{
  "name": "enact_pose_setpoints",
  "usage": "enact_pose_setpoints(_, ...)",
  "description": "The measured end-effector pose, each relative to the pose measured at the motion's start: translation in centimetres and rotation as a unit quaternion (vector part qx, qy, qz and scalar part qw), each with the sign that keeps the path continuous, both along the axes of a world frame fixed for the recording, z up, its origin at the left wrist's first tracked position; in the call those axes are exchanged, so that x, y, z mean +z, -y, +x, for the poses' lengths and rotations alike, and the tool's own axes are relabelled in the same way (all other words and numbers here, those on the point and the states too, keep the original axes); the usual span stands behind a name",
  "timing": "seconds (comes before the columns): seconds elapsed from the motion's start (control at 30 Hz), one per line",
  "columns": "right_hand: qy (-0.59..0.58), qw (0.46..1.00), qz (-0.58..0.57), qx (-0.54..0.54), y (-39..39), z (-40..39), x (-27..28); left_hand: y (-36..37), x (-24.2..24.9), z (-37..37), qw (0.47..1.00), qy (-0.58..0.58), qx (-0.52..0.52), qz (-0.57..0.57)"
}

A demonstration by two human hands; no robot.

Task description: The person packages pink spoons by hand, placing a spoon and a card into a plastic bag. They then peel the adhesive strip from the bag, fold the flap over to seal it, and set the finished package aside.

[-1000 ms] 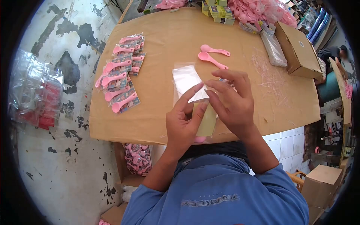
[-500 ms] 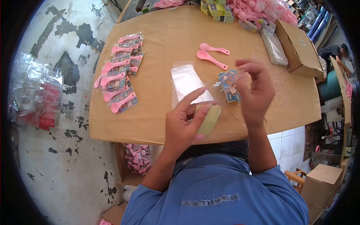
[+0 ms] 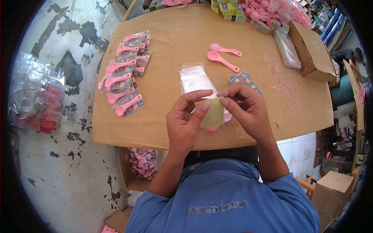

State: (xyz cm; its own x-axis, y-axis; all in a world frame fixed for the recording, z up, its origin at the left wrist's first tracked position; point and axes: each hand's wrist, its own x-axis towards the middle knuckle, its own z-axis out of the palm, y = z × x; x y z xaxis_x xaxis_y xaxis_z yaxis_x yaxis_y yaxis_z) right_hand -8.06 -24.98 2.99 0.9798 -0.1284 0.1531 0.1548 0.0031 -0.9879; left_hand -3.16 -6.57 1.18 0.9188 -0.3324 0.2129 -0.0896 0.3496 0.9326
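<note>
My left hand (image 3: 182,120) pinches the upper left edge of a clear plastic bag holding a yellow-green card (image 3: 213,113). A bit of pink, apparently a spoon, shows at the bag's lower end (image 3: 211,128). At the upper right edge of the same bag, the thumb and forefinger of my right hand (image 3: 250,112) are closed. Beneath the hands lies a stack of clear bags (image 3: 194,79), partly covered. Printed blue cards (image 3: 248,79) lie just beyond my right hand. Two loose pink spoons (image 3: 222,61) rest farther back.
Bagged pink spoons with cards (image 3: 123,81) lie in rows on the table's left. A cardboard box (image 3: 311,50) and a bundle of clear bags (image 3: 286,50) stand at the right. Card stacks (image 3: 232,9) and a pink heap (image 3: 268,9) fill the back.
My right hand has come down and left from above the printed cards to the bag's upper edge. My left hand still holds the bag, now turned more upright.
</note>
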Motion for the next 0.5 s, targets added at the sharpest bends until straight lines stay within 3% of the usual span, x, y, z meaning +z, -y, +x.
enact_pose_setpoints(0.23, 0.027, 0.996, 0.085, 0.001, 0.0, 0.3, 0.0, -1.4, 0.0, 0.1, 0.996, -0.075, -0.029, 0.024)
enact_pose_setpoints(0.5, 0.017, 0.995, 0.084, 0.055, 1.5, -0.7, 0.6, -1.5, -0.6, -0.1, 1.000, 0.017, -0.018, -0.014)
